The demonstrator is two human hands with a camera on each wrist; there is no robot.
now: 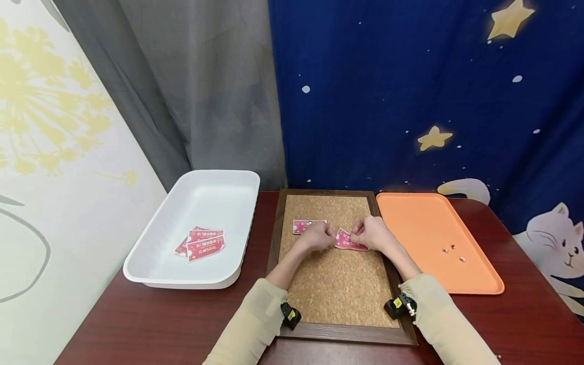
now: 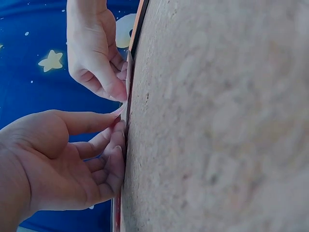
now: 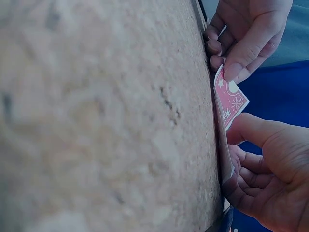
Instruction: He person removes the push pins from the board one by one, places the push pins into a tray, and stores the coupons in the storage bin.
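Observation:
A pink-and-white paper coupon (image 1: 345, 240) is over the upper part of the cork board (image 1: 337, 284), between both hands. My left hand (image 1: 318, 236) pinches its left end between thumb and fingers, as the left wrist view also shows. The right hand (image 1: 375, 234) grips the coupon's other end with thumb and fingertips. Seen from the right wrist, the coupon (image 3: 231, 99) bends up from the board's surface. Another coupon (image 1: 301, 226) lies flat on the board to the left, partly hidden by my left hand, with a small dark spot near its upper edge.
A white tub (image 1: 237, 248) at left holds several overlapping pink coupons (image 1: 203, 243). On the right, an orange tray (image 1: 420, 223) carries 3 small shiny pieces, possibly thumbtacks (image 1: 462, 259). The board's dark wooden frame (image 1: 347, 333) runs near the table's front edge. Curtains hang behind.

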